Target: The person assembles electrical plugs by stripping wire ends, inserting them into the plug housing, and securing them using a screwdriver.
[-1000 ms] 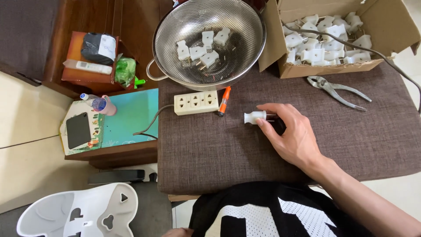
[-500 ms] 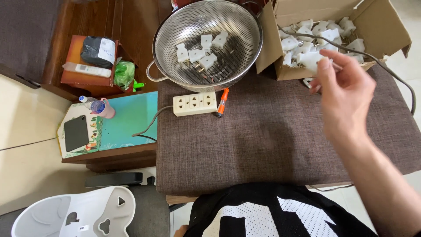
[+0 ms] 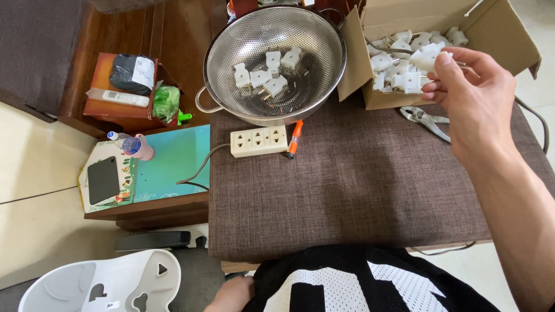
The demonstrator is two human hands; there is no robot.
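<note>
My right hand is raised over the front edge of the cardboard box at the upper right, with its fingers closed on a white plug. More white plugs fill that box. A metal colander at the top centre holds several white plugs. A cream power strip lies just in front of the colander, with an orange screwdriver beside it. My left hand rests low at the bottom edge, near my lap, holding nothing that I can see.
Pliers lie on the brown woven table top under my right hand. A low side table at left carries a teal board, a dark tablet, a small bottle and a wooden box. A white plastic seat is at bottom left.
My right hand lifted a white plug from the table near the power strip and carried it up and right to the cardboard box, where it now hovers over the other plugs.
</note>
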